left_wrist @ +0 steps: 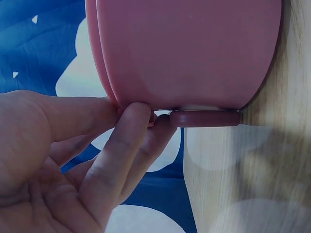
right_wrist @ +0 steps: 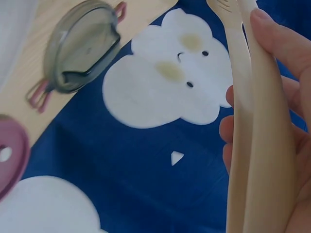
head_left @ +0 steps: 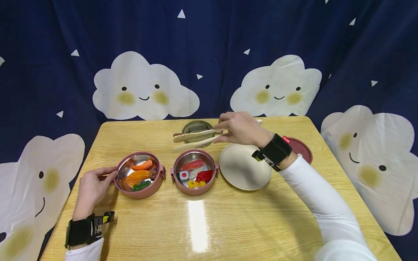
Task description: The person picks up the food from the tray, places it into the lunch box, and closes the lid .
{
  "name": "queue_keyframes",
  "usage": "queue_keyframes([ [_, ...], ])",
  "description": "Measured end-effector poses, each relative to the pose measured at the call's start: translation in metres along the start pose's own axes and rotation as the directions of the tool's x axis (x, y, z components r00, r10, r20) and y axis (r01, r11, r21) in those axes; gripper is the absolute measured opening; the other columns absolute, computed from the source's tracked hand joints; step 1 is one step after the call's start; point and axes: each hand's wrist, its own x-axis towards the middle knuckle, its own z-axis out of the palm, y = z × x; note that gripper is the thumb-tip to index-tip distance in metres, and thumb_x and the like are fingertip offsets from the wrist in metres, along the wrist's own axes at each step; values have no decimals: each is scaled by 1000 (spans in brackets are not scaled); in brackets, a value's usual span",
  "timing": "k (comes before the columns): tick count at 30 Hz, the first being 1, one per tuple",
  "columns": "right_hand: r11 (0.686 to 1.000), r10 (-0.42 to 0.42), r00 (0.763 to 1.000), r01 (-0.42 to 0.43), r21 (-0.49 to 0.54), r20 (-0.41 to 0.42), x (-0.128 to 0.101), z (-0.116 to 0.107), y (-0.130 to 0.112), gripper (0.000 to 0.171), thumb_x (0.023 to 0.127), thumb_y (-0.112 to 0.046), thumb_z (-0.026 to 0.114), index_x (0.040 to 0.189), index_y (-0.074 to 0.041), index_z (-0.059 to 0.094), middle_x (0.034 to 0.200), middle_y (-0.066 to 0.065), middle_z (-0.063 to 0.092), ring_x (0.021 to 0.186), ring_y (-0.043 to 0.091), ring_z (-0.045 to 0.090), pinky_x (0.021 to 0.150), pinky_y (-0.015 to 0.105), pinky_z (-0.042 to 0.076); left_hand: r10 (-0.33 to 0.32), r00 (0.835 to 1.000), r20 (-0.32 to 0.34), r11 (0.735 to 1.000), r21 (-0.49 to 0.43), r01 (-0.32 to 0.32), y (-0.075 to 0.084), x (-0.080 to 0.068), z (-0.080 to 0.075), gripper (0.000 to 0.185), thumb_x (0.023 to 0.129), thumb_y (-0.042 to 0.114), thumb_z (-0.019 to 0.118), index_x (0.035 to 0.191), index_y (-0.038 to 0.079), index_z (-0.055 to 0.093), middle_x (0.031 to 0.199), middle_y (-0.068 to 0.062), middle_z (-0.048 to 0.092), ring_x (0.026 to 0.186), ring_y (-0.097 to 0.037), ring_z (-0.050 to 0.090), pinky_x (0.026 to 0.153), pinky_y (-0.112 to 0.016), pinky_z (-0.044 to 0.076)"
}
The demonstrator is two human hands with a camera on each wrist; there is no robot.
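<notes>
My left hand [head_left: 106, 175] grips the left edge of a pink steel-lined bowl [head_left: 143, 194] that holds toy salmon, a shrimp and a green piece. In the left wrist view my fingers [left_wrist: 133, 116] and thumb pinch at the bowl's wall [left_wrist: 189, 48] beside its dark pink handle [left_wrist: 206, 118]. My right hand [head_left: 225, 132] holds beige tongs [head_left: 192, 136] level above the table's back, their tips pointing left. The right wrist view shows the tongs [right_wrist: 252, 121] nearly closed, with my fingers [right_wrist: 284, 53] curled round them. A second pink bowl [head_left: 195, 191] of toy sushi stands in the middle.
A cream domed lid [head_left: 243, 170] lies right of the middle bowl, under my right wrist. A grey-green lid [head_left: 196, 127] with clips sits at the back, below the tongs. A dark red lid [head_left: 302, 148] lies at the right. The wooden table [head_left: 202, 224] meets a blue cloud curtain.
</notes>
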Motion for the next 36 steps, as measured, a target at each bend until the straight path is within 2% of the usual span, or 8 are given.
queue_keyframes([
  [8, 999, 36, 995, -34, 29, -89, -49, 5, 22, 33, 83, -47, 87, 104, -21, 85, 97, -3, 75, 79, 10, 65, 62, 32, 52, 0, 1000, 7, 1000, -4, 0, 0, 0, -1, 24, 100, 14, 72, 114, -5, 78, 107, -29, 78, 71, 17, 52, 60, -9, 47],
  [11, 998, 56, 994, -55, 19, -99, -65, 8, 28, 35, 81, -46, 89, 106, -22, 86, 92, -2, 73, 74, 10, 61, 58, 29, 47, 0, 1000, 8, 1000, -7, 0, -1, 0, 0, 25, 100, 14, 72, 114, -6, 78, 107, -29, 78, 71, 14, 54, 59, -10, 47],
  [16, 986, 163, 984, -161, 32, -73, -95, 14, 35, 39, 80, -48, 90, 106, -19, 85, 90, -2, 71, 70, 9, 59, 55, 25, 42, -1, 1000, 13, 1000, -18, 2, -1, 0, 1, 26, 100, 15, 73, 115, -5, 78, 105, -29, 78, 69, 19, 52, 58, -10, 47],
  [21, 954, 295, 955, -293, 62, -31, -126, 21, 41, 38, 82, -49, 89, 108, -21, 84, 98, -6, 74, 79, 8, 63, 63, 28, 47, 1, 1000, 10, 1000, -20, -1, -1, 1, 1, 25, 100, 14, 73, 115, -6, 78, 105, -30, 78, 68, 21, 51, 58, -9, 47],
  [25, 926, 370, 929, -369, 85, 1, -149, 29, 47, 36, 84, -49, 87, 108, -22, 83, 96, -8, 73, 76, 7, 60, 63, 27, 46, 2, 1000, 11, 1000, -25, -2, -2, 1, 2, 25, 100, 14, 73, 114, -6, 78, 107, -30, 78, 69, 20, 52, 59, -9, 47],
  [31, 888, 451, 892, -451, 95, 21, -177, 47, 49, 37, 83, -47, 88, 108, -20, 83, 95, -5, 73, 70, 7, 58, 60, 24, 43, -6, 1000, 12, 1000, -18, 6, -2, 1, 1, 25, 100, 16, 73, 114, -4, 79, 105, -28, 79, 69, 19, 52, 60, -8, 45],
  [36, 862, 495, 868, -497, 101, 44, -194, 64, 50, 38, 82, -49, 89, 107, -21, 84, 95, -6, 74, 75, 8, 61, 62, 26, 46, -2, 1000, 8, 1000, -17, 2, -2, 0, 0, 25, 100, 17, 73, 114, -3, 79, 104, -27, 79, 70, 20, 51, 61, -8, 44],
])
